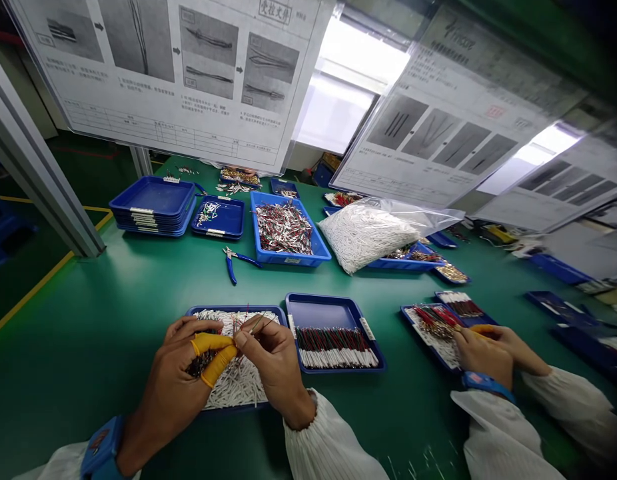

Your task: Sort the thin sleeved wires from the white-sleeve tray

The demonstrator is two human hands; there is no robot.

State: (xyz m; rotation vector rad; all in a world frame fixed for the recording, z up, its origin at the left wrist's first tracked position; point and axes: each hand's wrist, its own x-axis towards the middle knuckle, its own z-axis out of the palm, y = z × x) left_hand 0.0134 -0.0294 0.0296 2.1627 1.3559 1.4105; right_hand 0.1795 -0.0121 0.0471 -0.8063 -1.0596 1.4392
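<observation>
The left hand (pixel 176 363) and right hand (pixel 276 363) pinch thin wires (pixel 247 318) between narrowed fingertips, gripped parts hidden, above the near tray (pixel 238 407), itself partly covered. Just right lies a second tray (pixel 323 313); the far-left sheet (pixel 158 110) is cut off above.

Finger covers (pixel 212 343): we wear two, yellow and snug, on our left hand (pixel 171 373).
Strap (pixel 102 448): ours is blue and wide, behind those fingers at the wrist, with a dark, reddish patch.
Left sleeve (pixel 52 465): our white cloth, farther behind the fingers.
Right sleeve (pixel 328 440): ours is white, finely striped, gathered behind the fingers of our right hand (pixel 277 363).
</observation>
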